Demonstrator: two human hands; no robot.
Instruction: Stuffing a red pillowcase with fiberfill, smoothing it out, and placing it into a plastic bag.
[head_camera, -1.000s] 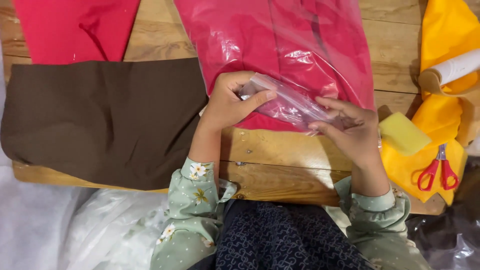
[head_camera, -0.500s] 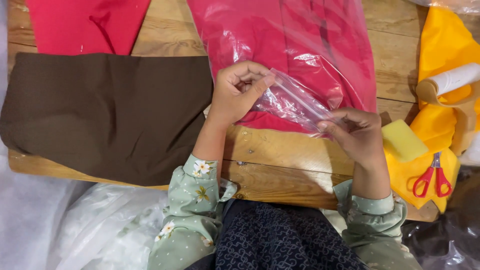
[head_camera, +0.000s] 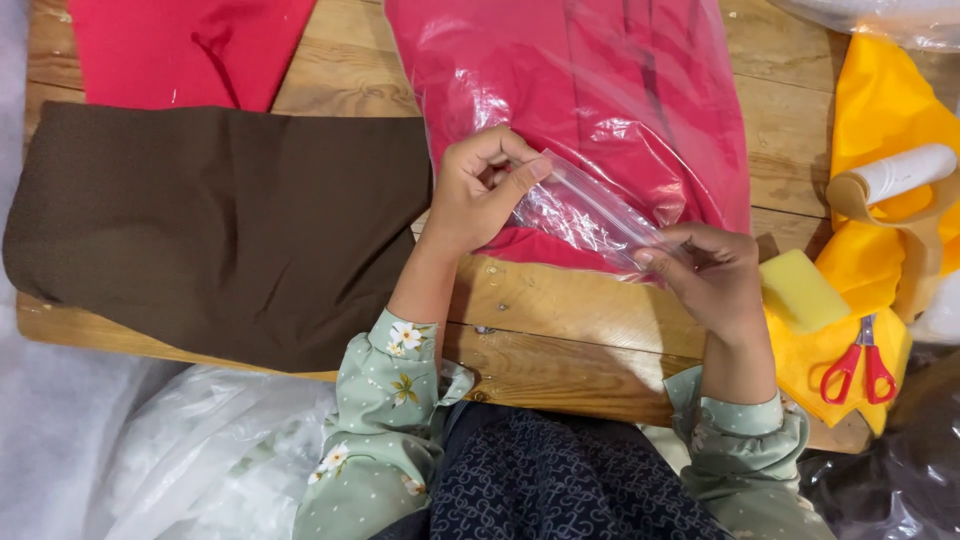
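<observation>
My right hand (head_camera: 715, 275) pinches the near end of the clear plastic bag's (head_camera: 585, 215) open edge, and my left hand (head_camera: 480, 190) pinches its far end. That edge runs slantwise between them, over the red cloth (head_camera: 640, 90) packed inside on the wooden table (head_camera: 560, 340).

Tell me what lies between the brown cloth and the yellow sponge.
In the head view, between the brown cloth and the yellow sponge are the left hand and right hand, pinching the clear plastic bag over red cloth, with bare wooden table below.
</observation>
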